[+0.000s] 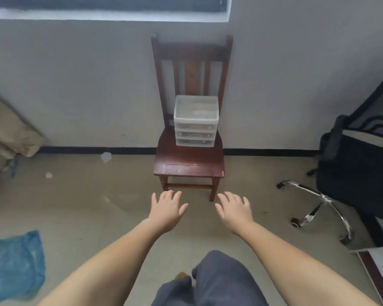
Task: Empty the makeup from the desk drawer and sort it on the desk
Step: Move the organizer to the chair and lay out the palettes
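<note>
Dark trouser knees (210, 281) fill the bottom edge, and both bare forearms reach forward over open floor. Left hand (167, 209) and right hand (236, 212) are spread flat, fingers relaxed, holding nothing. Ahead, a wooden chair (188, 164) stands against the wall, its front seat bare. A clear plastic drawer unit (196, 121) sits upright at the seat's back, three drawer fronts facing the person. An office chair (352, 173) crowds the right; a blue bag (13, 263) lies left.
</note>
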### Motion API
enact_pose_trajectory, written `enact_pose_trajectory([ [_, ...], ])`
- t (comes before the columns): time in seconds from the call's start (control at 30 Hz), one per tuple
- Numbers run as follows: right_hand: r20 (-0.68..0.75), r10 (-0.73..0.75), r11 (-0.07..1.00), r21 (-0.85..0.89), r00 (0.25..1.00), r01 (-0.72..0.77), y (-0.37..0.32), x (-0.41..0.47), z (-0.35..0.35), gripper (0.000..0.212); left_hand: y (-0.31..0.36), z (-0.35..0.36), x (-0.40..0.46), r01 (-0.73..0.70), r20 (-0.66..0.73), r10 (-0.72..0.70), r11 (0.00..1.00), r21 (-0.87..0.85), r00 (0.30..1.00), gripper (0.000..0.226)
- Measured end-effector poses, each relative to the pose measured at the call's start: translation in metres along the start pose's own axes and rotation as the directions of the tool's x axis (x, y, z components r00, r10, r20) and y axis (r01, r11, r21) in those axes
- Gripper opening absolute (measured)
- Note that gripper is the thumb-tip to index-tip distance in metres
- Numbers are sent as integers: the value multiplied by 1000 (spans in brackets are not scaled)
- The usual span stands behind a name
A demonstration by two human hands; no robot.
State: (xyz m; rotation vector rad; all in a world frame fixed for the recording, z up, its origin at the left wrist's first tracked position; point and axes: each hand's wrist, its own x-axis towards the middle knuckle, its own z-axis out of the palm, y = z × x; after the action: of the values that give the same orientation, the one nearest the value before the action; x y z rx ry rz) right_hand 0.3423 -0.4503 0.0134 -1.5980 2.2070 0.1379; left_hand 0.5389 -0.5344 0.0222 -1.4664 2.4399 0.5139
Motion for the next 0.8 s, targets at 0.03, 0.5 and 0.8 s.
enact_pose_trajectory([
  [0.03, 4, 13, 1000, 5, 1000, -13, -1, 20, -5, 45, -5, -9, 19, -9, 2, 9, 1000, 1, 1000, 54],
  [0.5, 155, 99, 830, 533, 983, -168, -10, 331, -62, 44, -45, -96, 316, -42, -56, 38, 996, -77, 998, 56],
  [0.8, 449, 312, -122, 893, 837, -433, -40, 454, -39, 47, -62, -71, 420, -200, -41, 202, 978, 51, 978, 61],
])
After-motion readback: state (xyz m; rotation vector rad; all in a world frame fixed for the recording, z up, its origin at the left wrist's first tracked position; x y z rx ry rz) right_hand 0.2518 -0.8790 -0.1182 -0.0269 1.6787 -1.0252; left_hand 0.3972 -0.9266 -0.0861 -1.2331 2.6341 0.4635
